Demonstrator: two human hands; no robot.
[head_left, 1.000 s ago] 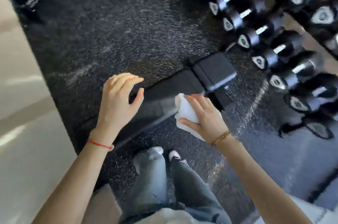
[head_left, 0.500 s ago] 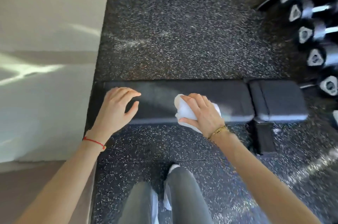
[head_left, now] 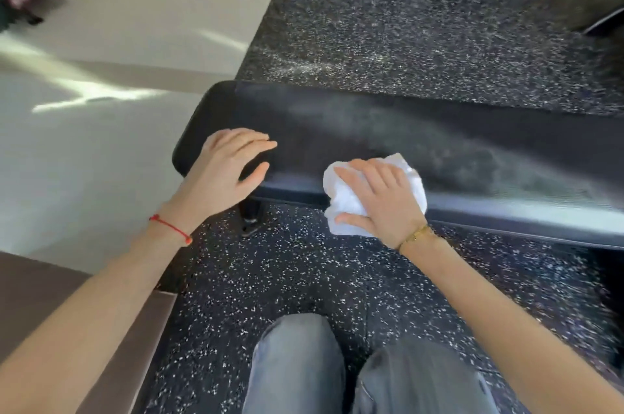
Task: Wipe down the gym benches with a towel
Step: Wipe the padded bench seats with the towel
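Right hand [head_left: 381,197] presses white towel [head_left: 351,201] onto bench [head_left: 439,143]; left hand [head_left: 226,174], fingers spread, seemingly rests on its end.

Both forearms bare, extended forward and down. Left hand [head_left: 227,174] spread, fingers relaxed and slightly arched, thumb apart, palm down. Right hand [head_left: 383,199] palm down, fingers splayed, thumb tucked beneath. Knees in grey trousers below.
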